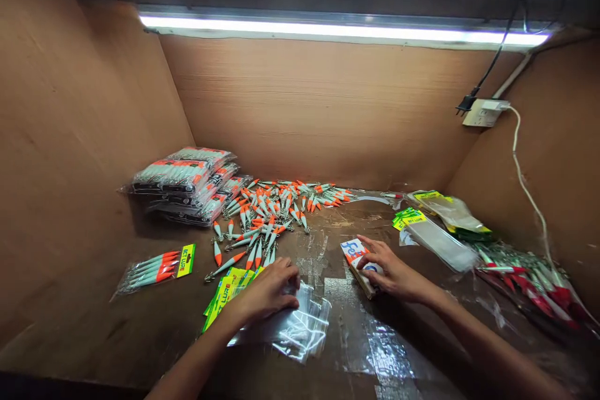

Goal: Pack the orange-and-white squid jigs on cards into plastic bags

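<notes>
Left hand (272, 290): at lower centre of frame, on a fan of clear bags (307, 328); fingers bent, close together; pinch on bags: cannot tell. Bags: long axis slanting toward lower right, yellow labels (220, 305) at left end; thin, flat, glossy plastic. Right hand (391, 272): right of centre, fingers spread over a small box (352, 251). Box: long axis from upper left to lower right; rectangular block, white top with blue lettering and orange patches. Upward of left hand, near mid-frame: heap of lures (269, 212), slender, tapered, pale with orange ends, metal hooks. Beneath: dark table (154, 331), patched with shiny tape.
</notes>
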